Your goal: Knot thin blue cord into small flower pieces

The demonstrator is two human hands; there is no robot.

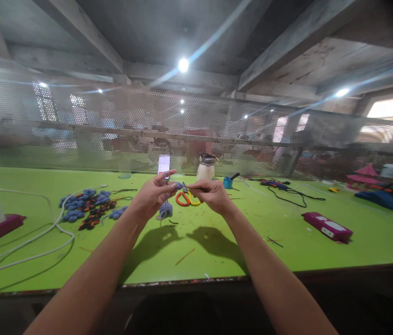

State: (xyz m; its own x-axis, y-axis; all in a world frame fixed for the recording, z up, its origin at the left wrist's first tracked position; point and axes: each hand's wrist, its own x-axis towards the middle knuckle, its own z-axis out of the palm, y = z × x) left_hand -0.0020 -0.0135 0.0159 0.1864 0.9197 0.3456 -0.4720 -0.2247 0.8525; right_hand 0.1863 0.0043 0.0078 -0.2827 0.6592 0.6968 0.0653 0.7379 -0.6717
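Observation:
My left hand (154, 193) is closed on a small blue crochet piece (179, 186), with a strand of blue yarn over its raised index finger. The strand runs down to a small ball of blue yarn (166, 210) on the table below. Pinched in the fingers of my right hand (212, 193) is a thin tool that looks like a crochet hook, mostly hidden; it points toward the blue piece. Behind and just under both hands lie scissors (183, 200) with one red and one yellow handle.
On the green table (112, 251) lie several blue and dark crocheted flowers (86, 204), a white cable (72, 232), and purple power strips (327, 226) on both sides. A phone (163, 163), a jar (206, 168), a blue pot (228, 183) and a glue gun (275, 184) stand or lie farther back, before a perforated screen.

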